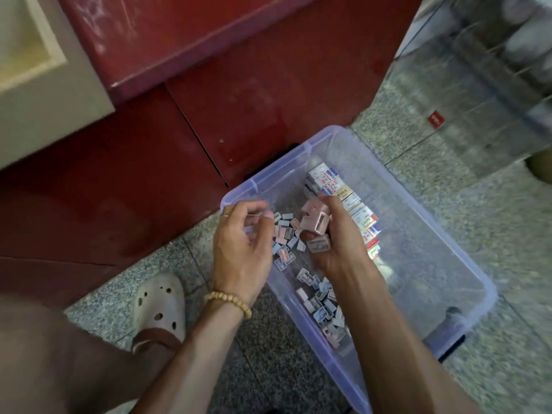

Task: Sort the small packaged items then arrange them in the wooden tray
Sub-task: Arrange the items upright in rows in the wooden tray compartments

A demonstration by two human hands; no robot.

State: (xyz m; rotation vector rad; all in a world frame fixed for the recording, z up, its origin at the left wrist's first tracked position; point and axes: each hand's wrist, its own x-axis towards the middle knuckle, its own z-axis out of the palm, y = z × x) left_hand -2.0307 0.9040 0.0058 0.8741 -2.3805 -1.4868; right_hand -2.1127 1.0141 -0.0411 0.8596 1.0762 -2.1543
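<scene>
Head view. Right hand (334,234) holds a stack of small pink rectangular plastic items (313,219), fingers curled round them; one more greyish piece sits lower in the same grip. Left hand (242,249) hovers just beside it with fingers loosely curled; it seems to pinch something small at the fingertips, but blur prevents confirmation. Both hands are over the clear lidless plastic storage bin with a pale purple rim (466,264).

Task items: loose pink and blue-grey small packaged pieces (283,243) lie scattered along the bin's near-left side, a second cluster (321,300) closer to the person. A row of small printed white, blue and yellow boxes (355,204) stands lined up toward the bin's far side. No wooden tray is in view.

Risks, judged: the right hand's stack is loose and uneven; adding another piece could topple it back into the pile and undo the sorting. Pink and blue-grey pieces are intermixed, so colour mistakes are likely. The frame is motion-blurred, suggesting a quick pace, which raises the drop risk.

Surface and room: the bin rests on a speckled grey stone floor (493,234), not a desk. A dark red glossy cabinet (209,85) stands behind it; a transparent case with a small red label (436,119) is at right. A beige perforated clog (158,306) is on the floor at left.
</scene>
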